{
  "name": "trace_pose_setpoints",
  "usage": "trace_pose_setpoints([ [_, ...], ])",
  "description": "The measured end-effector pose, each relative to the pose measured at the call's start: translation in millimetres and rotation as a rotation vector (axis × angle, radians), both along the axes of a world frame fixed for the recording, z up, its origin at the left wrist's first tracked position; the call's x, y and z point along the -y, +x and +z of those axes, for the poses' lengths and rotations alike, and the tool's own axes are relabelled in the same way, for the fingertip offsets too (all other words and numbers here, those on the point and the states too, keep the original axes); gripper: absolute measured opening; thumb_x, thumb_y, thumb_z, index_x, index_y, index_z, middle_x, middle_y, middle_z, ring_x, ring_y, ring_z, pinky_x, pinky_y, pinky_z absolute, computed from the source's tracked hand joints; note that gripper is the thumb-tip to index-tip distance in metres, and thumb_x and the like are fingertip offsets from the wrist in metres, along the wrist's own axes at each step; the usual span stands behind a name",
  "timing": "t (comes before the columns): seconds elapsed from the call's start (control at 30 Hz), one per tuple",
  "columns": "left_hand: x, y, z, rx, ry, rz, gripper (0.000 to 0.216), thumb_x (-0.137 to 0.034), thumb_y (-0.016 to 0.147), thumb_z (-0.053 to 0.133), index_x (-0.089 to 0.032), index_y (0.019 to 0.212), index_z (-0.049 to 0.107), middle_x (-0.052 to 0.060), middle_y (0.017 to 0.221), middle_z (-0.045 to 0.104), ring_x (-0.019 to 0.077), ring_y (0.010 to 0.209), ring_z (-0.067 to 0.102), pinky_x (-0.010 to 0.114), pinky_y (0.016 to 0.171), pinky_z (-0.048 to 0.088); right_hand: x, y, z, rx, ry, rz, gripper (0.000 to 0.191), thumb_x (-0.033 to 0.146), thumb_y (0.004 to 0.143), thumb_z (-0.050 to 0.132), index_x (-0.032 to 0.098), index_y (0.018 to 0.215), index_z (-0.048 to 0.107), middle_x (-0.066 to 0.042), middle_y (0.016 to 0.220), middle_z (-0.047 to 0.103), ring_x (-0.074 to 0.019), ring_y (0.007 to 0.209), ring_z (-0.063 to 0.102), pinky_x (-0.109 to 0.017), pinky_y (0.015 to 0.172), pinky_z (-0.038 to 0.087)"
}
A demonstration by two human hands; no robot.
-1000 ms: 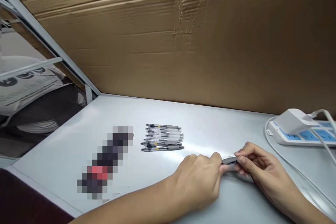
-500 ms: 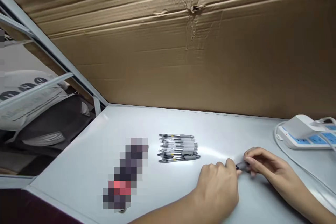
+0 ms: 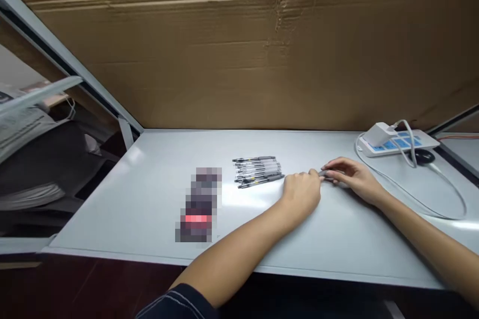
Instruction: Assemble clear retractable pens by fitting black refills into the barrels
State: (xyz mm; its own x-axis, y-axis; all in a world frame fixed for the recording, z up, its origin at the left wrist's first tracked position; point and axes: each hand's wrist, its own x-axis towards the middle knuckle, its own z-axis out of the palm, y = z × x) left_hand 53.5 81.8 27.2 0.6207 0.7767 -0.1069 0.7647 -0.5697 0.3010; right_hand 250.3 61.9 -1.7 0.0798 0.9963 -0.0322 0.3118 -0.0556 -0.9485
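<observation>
My left hand (image 3: pixel 300 192) and right hand (image 3: pixel 352 179) pinch a grey retractable pen (image 3: pixel 326 173) between their fingertips, steadying it from both ends, near the stacked pens (image 3: pixel 257 171).

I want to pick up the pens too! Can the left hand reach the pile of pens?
Probably yes. The left hand rests on the white table just beside the pile of pens, with no object between them. Its fingertips seem busy only at the grey pen that the right hand pinches.

Head camera looks forward, down at the pen (image 3: pixel 327 173)
</observation>
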Motion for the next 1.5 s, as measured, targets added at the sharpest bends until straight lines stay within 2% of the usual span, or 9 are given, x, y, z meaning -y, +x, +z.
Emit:
trace_pose_setpoints([
  [0.17,4.7,6.8,-5.5,0.016,0.017,-0.024,0.034,-0.032,0.111,0.036,-0.012,0.120,0.062,0.013,0.096,0.076,0.0250,0.095,0.077,0.030,0.078,0.054,1.6,-3.2,-4.5,0.095,0.019,0.031,0.048,0.068,0.090,0.063,0.021,0.088,0.071,-0.007,0.086,0.072,-0.0183,0.071,0.065,-0.031,0.065,0.055],
  [0.3,-0.5,13.7,-8.0,0.003,0.029,-0.066,0.033,-0.032,0.110,0.039,-0.012,0.119,0.064,0.014,0.094,0.076,0.0264,0.091,0.076,0.032,0.074,0.055,-0.6,1.6,-7.2,0.137,0.040,0.081,0.047,0.065,0.090,0.064,0.021,0.076,0.068,-0.002,0.066,0.063,-0.0152,0.057,0.054,-0.030,0.055,0.046],
  [0.43,1.9,0.8,-2.0,-0.023,0.056,-0.111,0.031,-0.030,0.109,0.041,-0.013,0.116,0.066,0.013,0.091,0.076,0.0284,0.086,0.075,0.035,0.072,0.054,1.3,4.5,-3.7,0.119,0.072,0.168,0.038,0.059,0.088,0.071,0.021,0.084,0.072,-0.006,0.081,0.072,-0.0204,0.071,0.064,-0.034,0.066,0.052],
  [0.53,24.1,-22.8,2.7,-0.053,0.056,-0.104,0.030,-0.030,0.108,0.042,-0.013,0.111,0.066,0.012,0.087,0.074,0.0283,0.080,0.074,0.036,0.070,0.053,24.0,-5.6,1.6,0.118,0.119,0.275,0.028,0.051,0.087,0.075,0.023,0.085,0.076,-0.006,0.087,0.073,-0.0229,0.081,0.069,-0.037,0.075,0.055],
  [0.63,56.8,-46.8,2.2,-0.007,0.080,-0.122,0.030,-0.036,0.108,0.044,-0.017,0.098,0.065,0.006,0.079,0.071,0.0235,0.069,0.069,0.032,0.060,0.047,65.4,-23.0,7.3,0.260,0.314,0.415,0.015,0.032,0.099,0.063,0.027,0.099,0.077,-0.005,0.088,0.071,-0.0199,0.079,0.067,-0.035,0.071,0.056],
  [0.8,88.4,-64.1,-11.5,0.133,0.167,-0.088,0.031,-0.041,0.109,0.042,-0.020,0.100,0.063,0.005,0.088,0.070,0.0213,0.079,0.066,0.033,0.069,0.048,112.5,-43.1,5.0,0.252,0.356,0.265,0.016,0.026,0.101,0.060,0.032,0.109,0.073,-0.003,0.092,0.068,-0.0203,0.082,0.068,-0.036,0.071,0.058],
  [1.03,88.7,-62.7,-25.0,0.233,0.276,-0.049,0.030,-0.038,0.109,0.042,-0.021,0.105,0.066,0.003,0.091,0.067,0.0176,0.081,0.064,0.028,0.070,0.046,110.9,-48.7,-4.1,0.286,0.284,0.237,0.017,0.035,0.100,0.061,0.028,0.111,0.072,-0.007,0.105,0.076,-0.0262,0.096,0.072,-0.044,0.086,0.059],
  [1.3,91.2,-63.6,-27.3,0.233,0.304,-0.073,0.024,-0.035,0.108,0.048,-0.022,0.114,0.068,0.003,0.095,0.069,0.0170,0.086,0.065,0.028,0.071,0.047,116.2,-50.1,-9.1,0.185,0.266,0.103,0.015,0.039,0.094,0.070,0.027,0.099,0.077,-0.006,0.099,0.079,-0.0277,0.092,0.074,-0.045,0.082,0.059],
  [1.5,90.6,-61.2,-29.4,0.248,0.281,-0.031,0.024,-0.028,0.108,0.046,-0.022,0.107,0.069,0.003,0.091,0.071,0.0193,0.084,0.064,0.032,0.073,0.045,118.4,-56.0,-8.2,0.087,0.326,0.004,0.007,0.033,0.088,0.075,0.028,0.090,0.079,-0.005,0.092,0.078,-0.0275,0.091,0.073,-0.047,0.083,0.060],
])
